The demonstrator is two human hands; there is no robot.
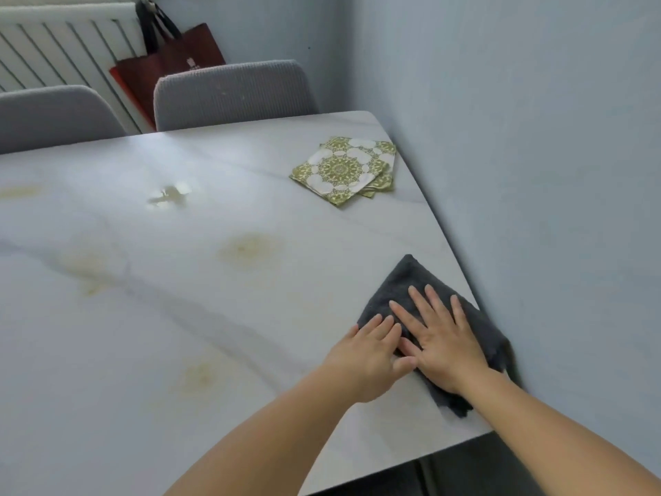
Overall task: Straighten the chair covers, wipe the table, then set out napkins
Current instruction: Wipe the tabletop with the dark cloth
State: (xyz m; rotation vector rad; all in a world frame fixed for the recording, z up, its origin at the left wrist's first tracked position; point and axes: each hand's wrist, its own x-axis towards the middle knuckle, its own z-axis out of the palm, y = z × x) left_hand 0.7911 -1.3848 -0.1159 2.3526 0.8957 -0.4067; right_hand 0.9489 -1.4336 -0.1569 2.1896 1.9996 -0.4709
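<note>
Both hands flat on the cloth
Left hand and right hand press the cloth, fingers straight (spread); rub hard over yellow stains on the table

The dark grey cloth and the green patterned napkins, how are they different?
The dark grey cloth is plain, while the green patterned napkins have lacy circles. The cloth lies under the left hand and right hand; nothing touches the napkins. The cloth is one piece, the napkins a stack. Both lie on the white marble table.
</note>
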